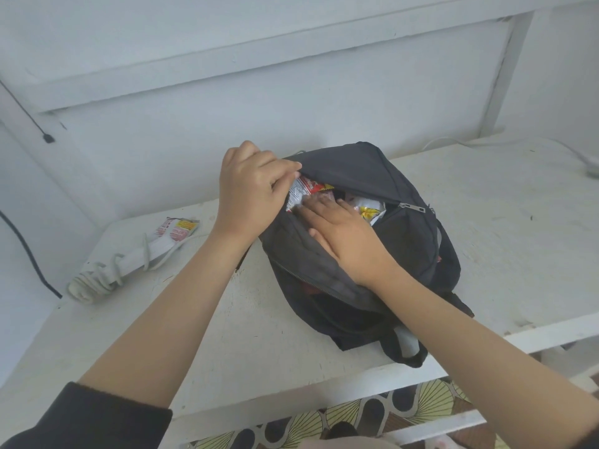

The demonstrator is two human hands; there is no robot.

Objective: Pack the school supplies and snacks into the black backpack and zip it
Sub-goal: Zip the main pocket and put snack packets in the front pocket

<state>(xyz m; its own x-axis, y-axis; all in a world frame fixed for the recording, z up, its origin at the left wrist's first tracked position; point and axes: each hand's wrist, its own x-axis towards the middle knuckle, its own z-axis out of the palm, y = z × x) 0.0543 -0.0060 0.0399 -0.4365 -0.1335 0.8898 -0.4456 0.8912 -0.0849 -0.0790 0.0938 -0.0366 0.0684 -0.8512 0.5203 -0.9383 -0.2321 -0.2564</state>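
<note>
The black backpack [411, 241] lies on the white table [505, 228] with its upper pocket unzipped. Snack packets show in the opening: a red and white one [299, 189] at the left, a white and yellow one [369, 210] at the right. My left hand [251, 189] pinches the upper edge of the pocket flap at its left end and holds it up. My right hand [343, 238] lies flat with straight fingers, pressing down on the packets inside the opening. The metal zipper pull [412, 207] sits at the right end of the opening.
A white packet with red and yellow print [168, 238] and a bundled white cord [97, 280] lie on the table's left side. A white cable [580, 157] runs along the far right. A wall stands close behind. Patterned floor [405, 406] shows below the table's front edge.
</note>
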